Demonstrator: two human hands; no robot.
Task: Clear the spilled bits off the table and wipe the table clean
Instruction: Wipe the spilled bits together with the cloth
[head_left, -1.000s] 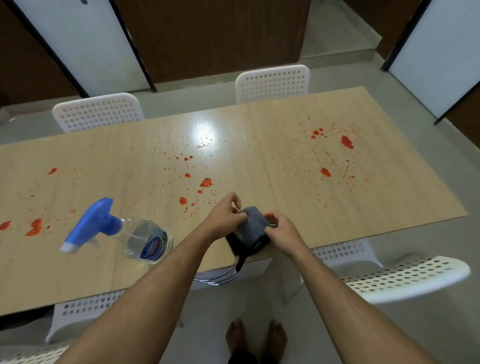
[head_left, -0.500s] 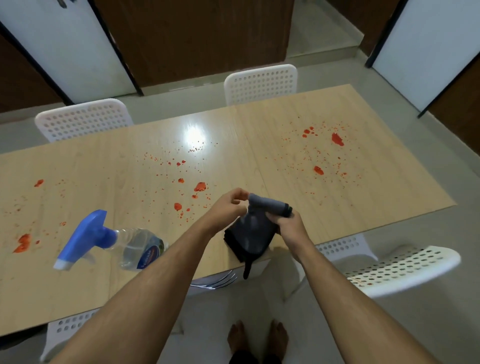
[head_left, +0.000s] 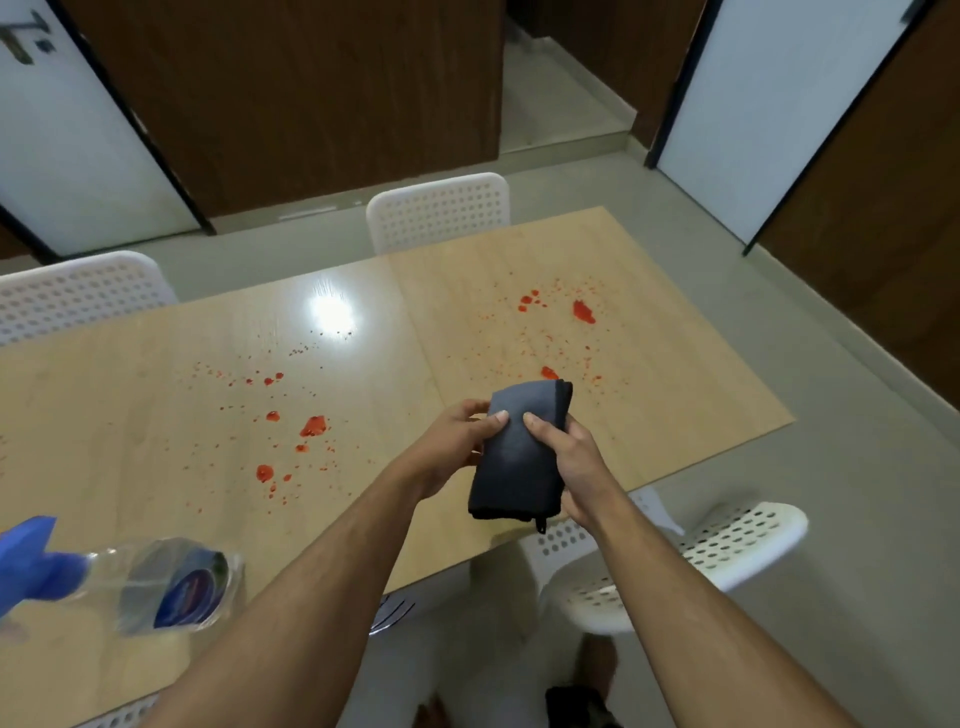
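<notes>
A folded dark grey cloth (head_left: 517, 457) is held above the near edge of the light wooden table (head_left: 130, 426). My left hand (head_left: 457, 441) grips its left side and my right hand (head_left: 569, 457) grips its right side, thumbs on top. Red spilled spots lie on the table in two patches: one in the middle (head_left: 311, 427) and one toward the far right (head_left: 583, 310). A clear spray bottle with a blue trigger (head_left: 156, 584) lies on its side at the near left.
White perforated chairs stand at the far side (head_left: 439, 210), far left (head_left: 78, 293) and near right (head_left: 727, 540). A metal fork-like item (head_left: 392, 613) pokes out under the table's near edge. Brown doors and white wall panels stand behind.
Both hands have lifted the cloth up from the table edge and turned it so its flat folded face shows. The view has shifted to the right.
</notes>
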